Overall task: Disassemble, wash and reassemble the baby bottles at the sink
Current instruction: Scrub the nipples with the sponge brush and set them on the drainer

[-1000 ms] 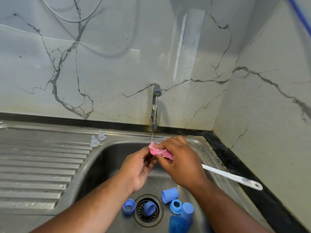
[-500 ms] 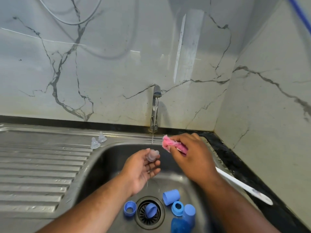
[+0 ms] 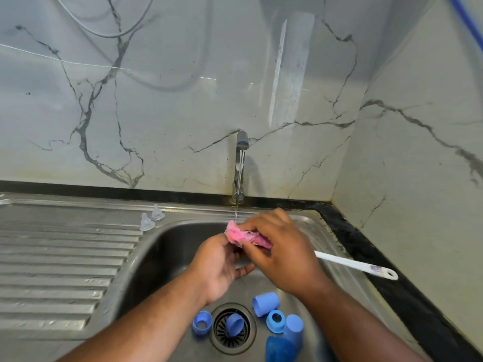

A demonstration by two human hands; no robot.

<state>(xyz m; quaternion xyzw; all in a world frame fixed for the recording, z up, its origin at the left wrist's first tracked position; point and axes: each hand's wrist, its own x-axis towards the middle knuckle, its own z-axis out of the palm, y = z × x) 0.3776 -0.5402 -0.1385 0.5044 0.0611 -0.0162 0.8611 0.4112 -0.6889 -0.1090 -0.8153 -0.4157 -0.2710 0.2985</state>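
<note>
1. Right hand (image 3: 282, 252) clamps pink cloth (image 3: 240, 235) under tap (image 3: 241, 152) stream.
2. Left hand (image 3: 222, 265) touches cloth from below, fingers curled; can't tell if it holds anything.
3. Two teats (image 3: 147, 222) on drainboard (image 3: 65, 257), beside the basin.
4. Blue caps (image 3: 265, 304) and rings (image 3: 275, 321) lie around drain (image 3: 232, 327).
5. Brush (image 3: 355, 266) lies on the right rim.

- Cloth (image 3: 245, 236), above the drain (image 3: 222, 335): pink.
- Caps (image 3: 265, 304) and rings (image 3: 202, 323) around the drain: blue; one more blue cap lies on its dark grate.
- Teats (image 3: 147, 222), far left of the drain: clear, colourless.
- Brush handle (image 3: 355, 265), right of the drain: white.
- Sink (image 3: 65, 257): grey steel, ribbed in stripes at left.
- Wall (image 3: 156, 113): white marble, grey veins.
- Counter (image 3: 418, 309): black.
</note>
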